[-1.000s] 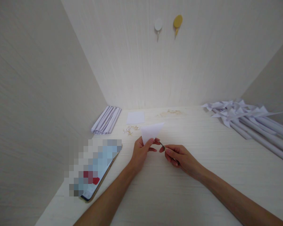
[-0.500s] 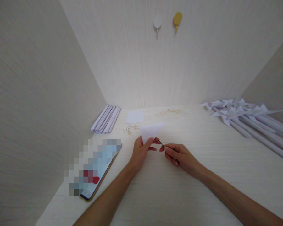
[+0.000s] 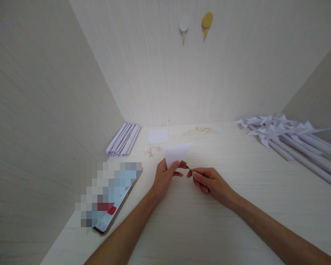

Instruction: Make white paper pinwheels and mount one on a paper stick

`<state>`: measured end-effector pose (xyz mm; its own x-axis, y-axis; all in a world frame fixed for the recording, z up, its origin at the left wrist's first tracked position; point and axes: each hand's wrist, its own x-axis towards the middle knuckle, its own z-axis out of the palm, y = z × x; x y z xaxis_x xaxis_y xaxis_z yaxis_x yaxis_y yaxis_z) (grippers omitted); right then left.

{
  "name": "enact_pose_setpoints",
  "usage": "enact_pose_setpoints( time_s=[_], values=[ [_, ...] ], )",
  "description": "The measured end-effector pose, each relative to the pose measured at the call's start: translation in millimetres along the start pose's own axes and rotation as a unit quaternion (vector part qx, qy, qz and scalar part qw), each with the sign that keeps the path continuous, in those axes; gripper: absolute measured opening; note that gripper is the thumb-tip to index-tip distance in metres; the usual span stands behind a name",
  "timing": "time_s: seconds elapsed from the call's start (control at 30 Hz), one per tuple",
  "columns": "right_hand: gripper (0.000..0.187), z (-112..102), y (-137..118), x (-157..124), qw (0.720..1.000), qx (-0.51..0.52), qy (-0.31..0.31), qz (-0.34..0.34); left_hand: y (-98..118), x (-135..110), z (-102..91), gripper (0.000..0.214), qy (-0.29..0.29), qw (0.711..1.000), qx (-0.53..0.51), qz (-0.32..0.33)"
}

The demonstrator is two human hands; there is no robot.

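- Left hand: thumb and fingertips pressed together on the lower corner of a folded white paper triangle, which is held up off the tabletop.
- Paper triangle: it rises above and just beyond the left hand. Its long edge slants up to the right and its free point is aimed away from the person.
- Right hand: fingers curled, thumb and forefinger pinching a thin dark tool. The kind of tool cannot be told at this size.
- Thin dark tool: its tip reaches left to the pinched corner of the triangle, between the two hands. Whether it touches the paper cannot be told.
- Smartphone: lies flat to the left of the left forearm, screen up.
- Bundle of rolled paper tubes: lies at the far left against the side wall.
- Square white sheet: lies flat beyond the triangle, with pale scraps just beside it.
- Paper pinwheels: lie on rolled sticks, heaped at the far right, well apart from both hands.
- Back wall: a white hook and a yellow hook side by side.
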<state>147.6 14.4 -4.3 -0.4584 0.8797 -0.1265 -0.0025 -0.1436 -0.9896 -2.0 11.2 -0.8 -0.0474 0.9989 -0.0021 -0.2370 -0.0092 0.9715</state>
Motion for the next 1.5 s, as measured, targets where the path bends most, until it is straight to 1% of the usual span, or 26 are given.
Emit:
enact_pose_setpoints(
  time_s=[0.13,0.37,0.43,0.67,0.93,1.5],
  values=[
    [0.03,0,-1,-1,1.0,0.0,-0.001,0.002,0,1,-0.6,0.017,0.014,1.0,-0.01,-0.001],
    [0.032,-1,0,1,1.0,0.004,-0.009,0.008,-1,7,-4.9,0.019,0.088,0.994,-0.058,0.01],
    [0.031,-1,0,1,1.0,0.006,-0.009,0.013,-1,8,-6.0,0.02,0.094,0.993,-0.063,0.012],
    [0.031,0,-1,0,1.0,0.02,-0.011,0.021,-3,7,-8.5,0.02,0.06,0.996,-0.061,0.006],
    [0.029,-1,-1,1,0.999,0.024,-0.021,0.029,-5,7,-9.9,0.019,0.039,0.998,-0.055,0.001],
    [0.031,-1,-5,-1,0.999,0.017,-0.02,0.041,-3,8,-10.3,0.016,0.031,0.999,-0.043,0.007]
  ],
)
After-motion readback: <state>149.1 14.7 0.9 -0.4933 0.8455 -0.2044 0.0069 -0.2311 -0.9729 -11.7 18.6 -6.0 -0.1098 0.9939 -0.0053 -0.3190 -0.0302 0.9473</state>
